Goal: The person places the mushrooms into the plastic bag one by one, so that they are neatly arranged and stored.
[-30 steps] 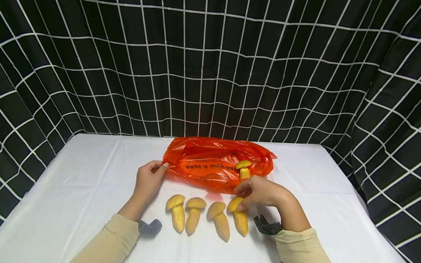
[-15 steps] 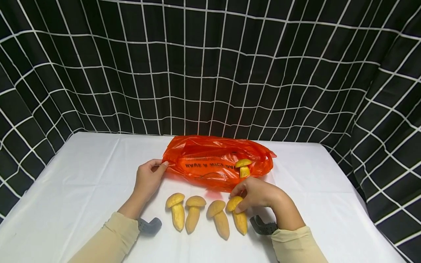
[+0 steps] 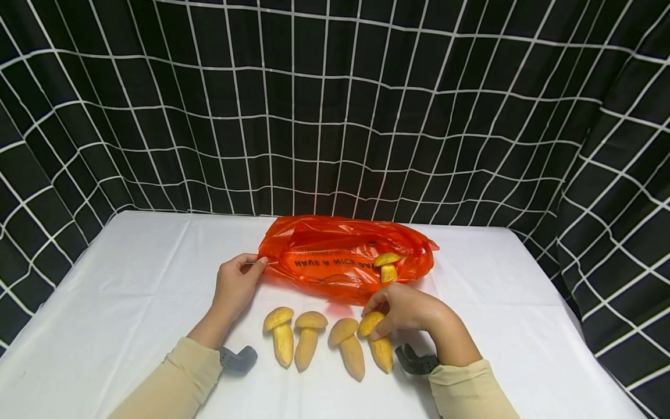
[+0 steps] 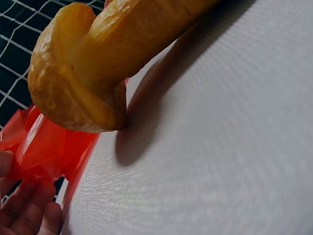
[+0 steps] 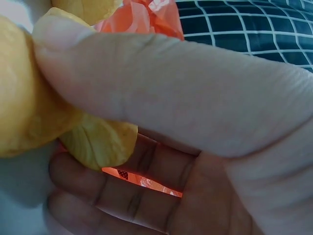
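Observation:
Several yellow toy mushrooms lie in a row on the white table point(image 3: 120, 302). My right hand point(image 3: 403, 308) pinches the cap of the rightmost mushroom point(image 3: 378, 342), thumb point(image 5: 161, 93) on top of the cap point(image 5: 93, 142). An orange plastic bag point(image 3: 335, 259) lies behind the row with one more mushroom point(image 3: 388, 266) on it. My left hand point(image 3: 237, 285) pinches the bag's left edge; in the left wrist view its fingertips point(image 4: 24, 210) touch the bag point(image 4: 44, 147) beside the leftmost mushroom point(image 4: 102, 54).
A black curtain with a white grid point(image 3: 335, 116) hangs behind and beside the table. The table's right edge point(image 3: 570, 326) is close to the curtain. Black wrist camera mounts point(image 3: 238, 358) sit near both cuffs.
My right hand has slid slightly left and nearer with the rightmost mushroom's cap, closing it toward its neighbour. The left hand has stayed on the bag's edge.

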The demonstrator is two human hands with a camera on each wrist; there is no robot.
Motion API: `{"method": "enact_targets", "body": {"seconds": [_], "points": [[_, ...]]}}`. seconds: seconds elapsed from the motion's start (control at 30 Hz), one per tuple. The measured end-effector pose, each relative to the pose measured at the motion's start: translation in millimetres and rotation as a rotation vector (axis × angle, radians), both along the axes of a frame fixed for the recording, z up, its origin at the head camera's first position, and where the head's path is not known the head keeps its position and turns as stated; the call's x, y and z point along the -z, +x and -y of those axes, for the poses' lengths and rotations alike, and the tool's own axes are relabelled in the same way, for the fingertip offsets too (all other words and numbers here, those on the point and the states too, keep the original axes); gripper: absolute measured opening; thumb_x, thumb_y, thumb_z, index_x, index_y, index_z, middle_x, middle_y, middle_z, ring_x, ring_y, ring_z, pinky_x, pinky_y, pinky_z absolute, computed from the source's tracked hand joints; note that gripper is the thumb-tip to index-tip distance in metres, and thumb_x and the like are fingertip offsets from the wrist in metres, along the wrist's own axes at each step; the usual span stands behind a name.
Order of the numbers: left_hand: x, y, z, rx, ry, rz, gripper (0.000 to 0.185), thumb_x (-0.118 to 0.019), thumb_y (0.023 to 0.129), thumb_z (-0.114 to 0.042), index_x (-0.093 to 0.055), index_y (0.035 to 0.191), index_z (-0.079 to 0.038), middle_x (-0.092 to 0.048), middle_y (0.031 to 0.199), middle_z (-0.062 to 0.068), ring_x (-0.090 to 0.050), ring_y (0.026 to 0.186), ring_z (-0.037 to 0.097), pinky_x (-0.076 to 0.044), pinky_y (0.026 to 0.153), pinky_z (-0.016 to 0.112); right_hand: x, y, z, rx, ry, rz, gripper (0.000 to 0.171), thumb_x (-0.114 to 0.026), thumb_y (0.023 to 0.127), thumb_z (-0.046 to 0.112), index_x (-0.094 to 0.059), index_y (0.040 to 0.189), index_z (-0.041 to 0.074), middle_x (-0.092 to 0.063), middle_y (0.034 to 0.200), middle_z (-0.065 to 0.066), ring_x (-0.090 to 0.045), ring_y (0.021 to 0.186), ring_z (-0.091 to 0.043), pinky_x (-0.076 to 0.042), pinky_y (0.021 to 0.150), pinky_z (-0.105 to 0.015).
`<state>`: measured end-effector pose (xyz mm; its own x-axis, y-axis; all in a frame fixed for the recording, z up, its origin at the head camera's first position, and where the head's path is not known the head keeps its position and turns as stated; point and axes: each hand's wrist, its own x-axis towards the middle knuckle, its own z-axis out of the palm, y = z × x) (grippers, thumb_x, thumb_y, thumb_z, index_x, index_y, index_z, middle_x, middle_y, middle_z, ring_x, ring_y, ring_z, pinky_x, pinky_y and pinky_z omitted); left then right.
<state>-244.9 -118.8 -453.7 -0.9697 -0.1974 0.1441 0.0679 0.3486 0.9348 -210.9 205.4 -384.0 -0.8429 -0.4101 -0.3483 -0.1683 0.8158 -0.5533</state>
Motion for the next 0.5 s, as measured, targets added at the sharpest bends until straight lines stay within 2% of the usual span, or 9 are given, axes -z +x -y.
{"method": "enact_targets", "body": {"seconds": [0.5], "points": [[-0.3, 0.7, -0.7, -0.002, -0.002, -0.001, 0.028, -0.066, 0.094, -0.029, -0.072, 0.103, -0.003, -0.072, 0.097, 0.013, -0.063, 0.089, 0.022, -0.048, 0.074, 0.012, 1.3, 0.0, 1.0, 0.001, 0.004, -0.010, 0.030, -0.089, 0.069, 0.019, -0.076, 0.096, 0.020, -0.070, 0.086, 0.008, -0.058, 0.081, -0.014, -0.049, 0.076, -0.032]]}}
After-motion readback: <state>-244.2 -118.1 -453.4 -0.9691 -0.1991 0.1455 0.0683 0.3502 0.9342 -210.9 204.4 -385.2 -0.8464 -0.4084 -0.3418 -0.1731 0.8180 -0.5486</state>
